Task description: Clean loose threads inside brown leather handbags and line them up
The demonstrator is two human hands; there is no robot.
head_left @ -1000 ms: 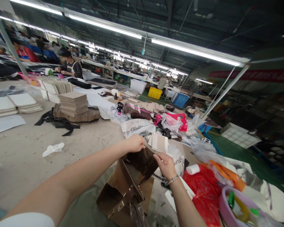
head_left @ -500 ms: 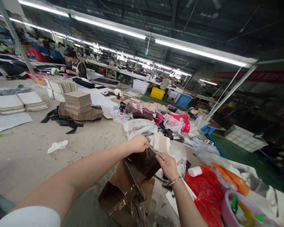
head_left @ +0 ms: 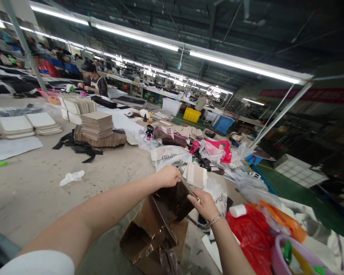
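A dark brown handbag with gold-coloured hardware stands tilted in front of me, over a brown cardboard box. My left hand is closed around the bag's far upper edge. On the right side of the same edge, my right hand pinches the rim between thumb and fingers. Between the two hands the rim is drawn out straight. The bag's inside is dark and its contents cannot be made out. Just beyond it lie several flat beige cards.
Stacked beige boards stand at the left, near a crumpled white scrap. Plastic bags lie ahead. To the right are a red plastic bag and a lilac basin. A co-worker sits farther back.
My right hand has shifted slightly down along the bag's rim, and its fingers are more spread over the edge. The left hand keeps its grip. The whole view has moved a little.
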